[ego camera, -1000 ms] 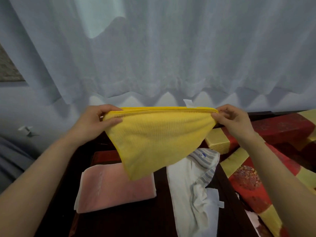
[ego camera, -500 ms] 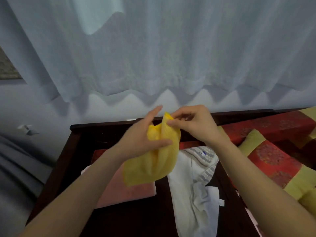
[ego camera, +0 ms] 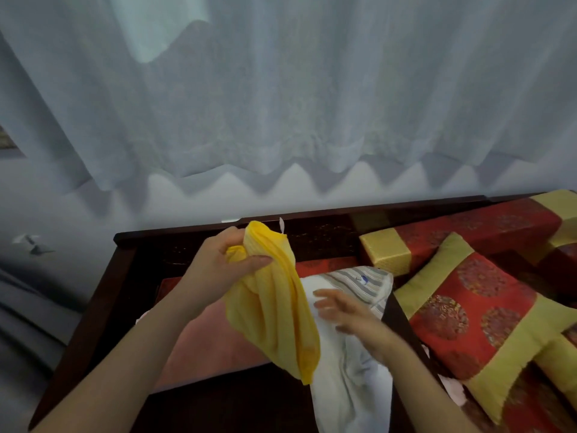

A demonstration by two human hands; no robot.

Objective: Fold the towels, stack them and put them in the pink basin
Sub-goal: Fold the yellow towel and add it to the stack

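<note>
My left hand [ego camera: 223,270] grips the top of a yellow towel [ego camera: 278,310], which hangs bunched in long folds over the table. My right hand [ego camera: 346,314] is open and blurred, low and to the right of the hanging towel, above a white towel with a grey striped end [ego camera: 352,379]. That white towel lies crumpled on the dark wooden table [ego camera: 103,295]. A folded pink towel [ego camera: 206,342] lies flat on the table, partly hidden by my left forearm and the yellow towel. No pink basin is in view.
Red and yellow patterned cushions [ego camera: 471,310] lie to the right of the table. A white curtain [ego camera: 281,89] hangs behind it. Grey floor lies to the left. A small pale cloth edge [ego camera: 452,392] shows at the table's right side.
The yellow towel was stretched wide between both hands, then the hands met. Now my right hand has let go and dropped lower; the towel hangs from my left hand alone.
</note>
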